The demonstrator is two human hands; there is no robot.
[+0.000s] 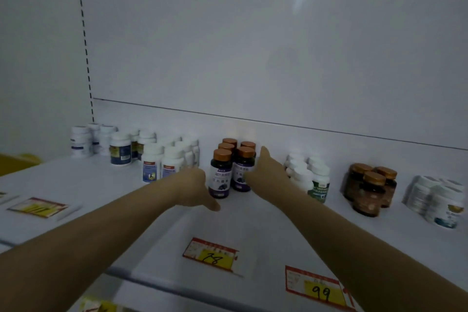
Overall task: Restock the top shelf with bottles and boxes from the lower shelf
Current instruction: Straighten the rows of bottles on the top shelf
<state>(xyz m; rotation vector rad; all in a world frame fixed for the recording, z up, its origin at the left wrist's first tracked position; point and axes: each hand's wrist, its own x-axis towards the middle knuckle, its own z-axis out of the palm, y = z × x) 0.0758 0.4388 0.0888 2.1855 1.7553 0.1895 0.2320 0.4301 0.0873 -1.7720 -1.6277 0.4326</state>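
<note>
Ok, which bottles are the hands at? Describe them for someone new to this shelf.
On the white shelf, find the middle of the bottle row, between the left hand and right hand. The purple bottles stand there: copper caps and purple labels, whereas the white bottles beside them have white caps.

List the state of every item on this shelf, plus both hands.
Purple-label bottles with copper caps, upright, clustered between the hands.
Left hand, against the cluster's left side; fingers hidden.
Right hand, fingers straight, flat against the cluster's right side.
White-capped white bottles, upright, grouped.
Brown bottles with copper caps, upright, grouped.
Yellow-and-red price tags, lying flat.
</note>
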